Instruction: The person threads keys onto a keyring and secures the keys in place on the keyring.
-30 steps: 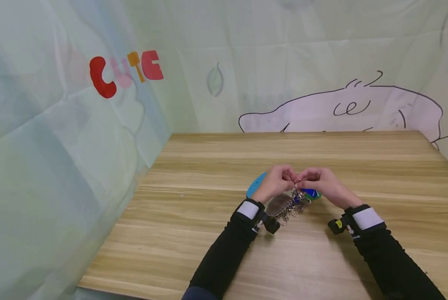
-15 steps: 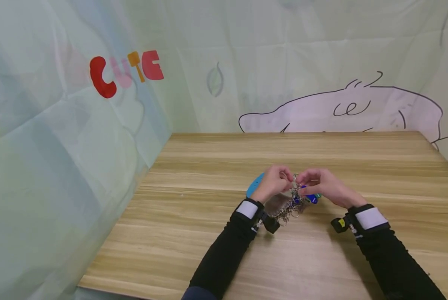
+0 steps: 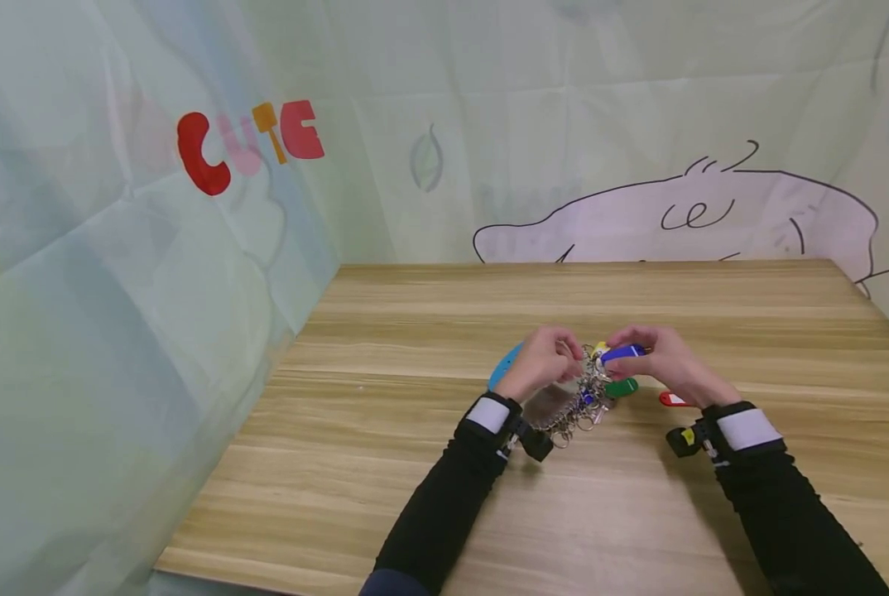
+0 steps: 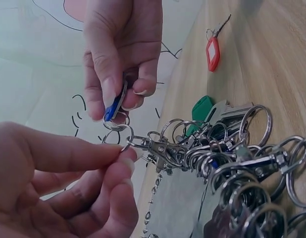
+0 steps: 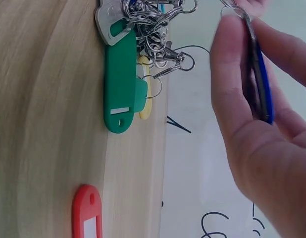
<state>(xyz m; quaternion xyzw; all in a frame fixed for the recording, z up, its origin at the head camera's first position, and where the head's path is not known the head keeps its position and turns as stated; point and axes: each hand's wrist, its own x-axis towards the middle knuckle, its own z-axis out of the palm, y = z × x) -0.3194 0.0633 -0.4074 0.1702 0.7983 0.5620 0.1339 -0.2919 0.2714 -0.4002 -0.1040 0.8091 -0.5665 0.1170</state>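
My left hand (image 3: 545, 360) pinches a metal split ring (image 4: 124, 126) between thumb and fingers. That ring joins a swivel clasp (image 4: 155, 148) at the end of a heap of silver key rings and clasps (image 4: 212, 161). Just to the right, my right hand (image 3: 668, 364) holds a blue key tag (image 3: 623, 353) together with a key, whose shape is mostly covered by the fingers. A small ring (image 4: 122, 118) on the tag's end meets or lies close to the pinched ring; whether they are linked cannot be told.
Below my right hand lie a green key tag (image 5: 121, 74) and a yellow tag (image 5: 145, 110). A red key tag (image 4: 212, 53) with its key rests farther right on the wooden table (image 3: 415, 463). A light-blue flat thing (image 3: 506, 364) shows partly behind my left hand.
My right hand has moved right, away from my left, and now holds the blue key tag, which hung lower before. The red tag has come into sight. My left hand has barely moved.
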